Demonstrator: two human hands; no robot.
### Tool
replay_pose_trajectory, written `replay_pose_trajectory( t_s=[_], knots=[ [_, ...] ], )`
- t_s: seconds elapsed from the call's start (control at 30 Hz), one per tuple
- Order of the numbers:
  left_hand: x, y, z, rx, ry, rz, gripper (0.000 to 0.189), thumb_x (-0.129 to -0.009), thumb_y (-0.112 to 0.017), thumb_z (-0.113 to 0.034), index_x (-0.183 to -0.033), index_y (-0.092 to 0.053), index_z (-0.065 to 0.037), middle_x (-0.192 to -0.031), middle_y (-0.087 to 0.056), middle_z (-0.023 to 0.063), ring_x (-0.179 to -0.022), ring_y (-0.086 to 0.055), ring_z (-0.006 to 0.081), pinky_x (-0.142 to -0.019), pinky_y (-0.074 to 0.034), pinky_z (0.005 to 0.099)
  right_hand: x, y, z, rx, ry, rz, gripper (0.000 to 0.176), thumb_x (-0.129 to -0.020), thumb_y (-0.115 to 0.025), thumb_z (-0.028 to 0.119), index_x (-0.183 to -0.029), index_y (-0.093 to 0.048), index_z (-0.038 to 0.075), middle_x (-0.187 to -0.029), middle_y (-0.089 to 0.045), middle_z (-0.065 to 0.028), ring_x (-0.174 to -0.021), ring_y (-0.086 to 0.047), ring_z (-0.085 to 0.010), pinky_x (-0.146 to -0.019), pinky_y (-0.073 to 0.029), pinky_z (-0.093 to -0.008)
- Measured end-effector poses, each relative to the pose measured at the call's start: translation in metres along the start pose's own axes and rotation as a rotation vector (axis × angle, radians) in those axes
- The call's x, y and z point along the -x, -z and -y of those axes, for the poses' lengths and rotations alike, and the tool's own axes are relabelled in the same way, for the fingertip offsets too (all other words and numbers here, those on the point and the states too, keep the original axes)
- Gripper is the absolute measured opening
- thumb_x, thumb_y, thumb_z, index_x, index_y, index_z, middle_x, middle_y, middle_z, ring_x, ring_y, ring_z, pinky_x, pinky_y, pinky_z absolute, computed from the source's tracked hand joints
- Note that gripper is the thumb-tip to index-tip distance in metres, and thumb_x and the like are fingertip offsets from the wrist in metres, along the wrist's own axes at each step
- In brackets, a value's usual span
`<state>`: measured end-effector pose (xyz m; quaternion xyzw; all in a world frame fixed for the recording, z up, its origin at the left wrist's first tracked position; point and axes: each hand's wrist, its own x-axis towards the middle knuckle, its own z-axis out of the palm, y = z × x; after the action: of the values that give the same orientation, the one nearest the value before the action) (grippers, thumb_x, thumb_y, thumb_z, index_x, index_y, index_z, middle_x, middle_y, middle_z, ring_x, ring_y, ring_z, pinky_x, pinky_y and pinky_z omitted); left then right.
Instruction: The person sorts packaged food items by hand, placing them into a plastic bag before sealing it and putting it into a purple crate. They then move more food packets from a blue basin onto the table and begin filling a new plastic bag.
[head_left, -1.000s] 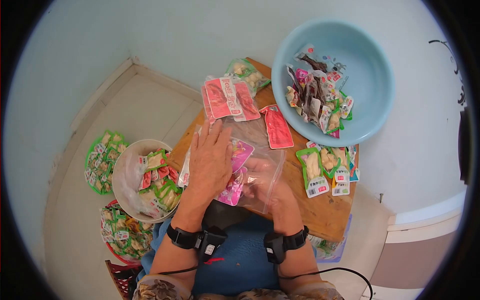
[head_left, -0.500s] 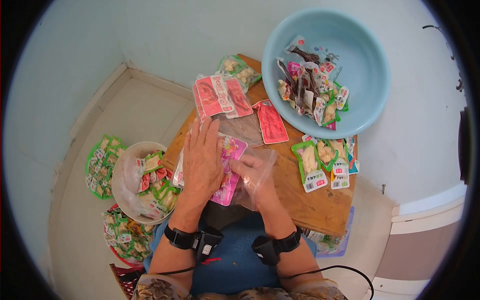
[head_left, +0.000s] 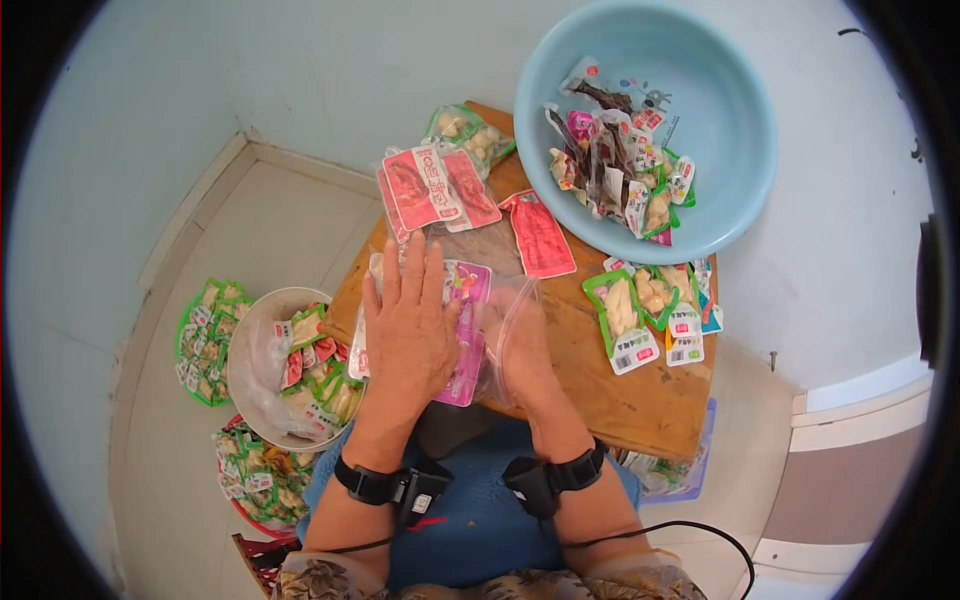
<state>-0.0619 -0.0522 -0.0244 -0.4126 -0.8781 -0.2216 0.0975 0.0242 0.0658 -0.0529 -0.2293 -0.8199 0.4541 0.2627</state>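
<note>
My left hand (head_left: 412, 325) lies flat with fingers spread, over a pink-purple printed packet (head_left: 466, 365) and the clear plastic bag around it. White packet edges show left of that hand. My right hand (head_left: 535, 350) is at the bag's right end, its fingers partly behind the clear zip bag (head_left: 497, 345) and closed on its edge. Plastic glare blurs the fingertips. Just beyond both hands, red-labelled packs (head_left: 425, 190) of dark food lie on the wooden table (head_left: 610, 410), beside a single red packet (head_left: 541, 235).
A light blue basin (head_left: 735, 150) holds dark and pale food packets. Green-edged packets (head_left: 620, 310) lie at the table's right. On the left stand a white bucket (head_left: 262, 340) of packets, a heap of green packets (head_left: 210, 340) and a red-rimmed container (head_left: 262, 525).
My left hand's fingers have spread apart, the hand shifting slightly right. My right thumb has drawn back from the pink packet, and the bag edge stands more upright. The view has shifted a little.
</note>
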Motion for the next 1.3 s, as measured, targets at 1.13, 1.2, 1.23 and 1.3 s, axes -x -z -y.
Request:
replay_pose_trajectory(
  t_s=[1.13, 1.2, 1.23, 1.3],
  knots=[
    [0.018, 0.003, -0.049, -0.183, -0.073, 0.044, 0.059, -0.096, -0.055, -0.034, -0.145, -0.042, -0.003, -0.157, -0.028, 0.0216, -0.145, -0.024, 0.0439, -0.116, -0.019, 0.0577, -0.034, 0.064, -0.016, 0.056, -0.094, -0.233, 0.028, -0.081, -0.071, 0.019, -0.071, -0.06, -0.005, -0.058, -0.056, -0.0155, -0.055, -0.055, -0.0229, -0.054, -0.042, -0.0393],
    [0.025, 0.011, -0.061, -0.082, -0.164, 0.119, 0.078, -0.09, -0.062, -0.045, -0.148, -0.035, -0.001, -0.158, -0.024, 0.0238, -0.147, -0.02, 0.0439, -0.117, -0.017, 0.0571, -0.035, 0.068, -0.012, -0.049, -0.209, -0.157, 0.026, -0.081, -0.072, 0.019, -0.075, -0.064, -0.005, -0.06, -0.06, -0.0143, -0.057, -0.061, -0.0226, -0.057, -0.046, -0.0375],
    [0.029, 0.013, -0.065, -0.083, -0.177, 0.122, 0.078, -0.09, -0.062, -0.045, -0.148, -0.035, -0.001, -0.158, -0.024, 0.0238, -0.147, -0.02, 0.0439, -0.117, -0.017, 0.0571, -0.036, 0.067, -0.013, -0.052, -0.214, -0.169, 0.026, -0.081, -0.072, 0.019, -0.075, -0.064, -0.005, -0.06, -0.06, -0.0143, -0.057, -0.061, -0.0226, -0.057, -0.046, -0.0375],
    [0.036, 0.017, -0.073, -0.001, -0.289, 0.227, 0.086, -0.081, -0.071, -0.045, -0.146, -0.038, 0.001, -0.157, -0.026, 0.0252, -0.147, -0.02, 0.0437, -0.116, -0.018, 0.0592, -0.039, 0.064, -0.018, -0.05, -0.227, -0.179, 0.025, -0.079, -0.072, 0.019, -0.076, -0.067, -0.005, -0.062, -0.063, -0.015, -0.059, -0.064, -0.0233, -0.06, -0.05, -0.0367]
  ],
)
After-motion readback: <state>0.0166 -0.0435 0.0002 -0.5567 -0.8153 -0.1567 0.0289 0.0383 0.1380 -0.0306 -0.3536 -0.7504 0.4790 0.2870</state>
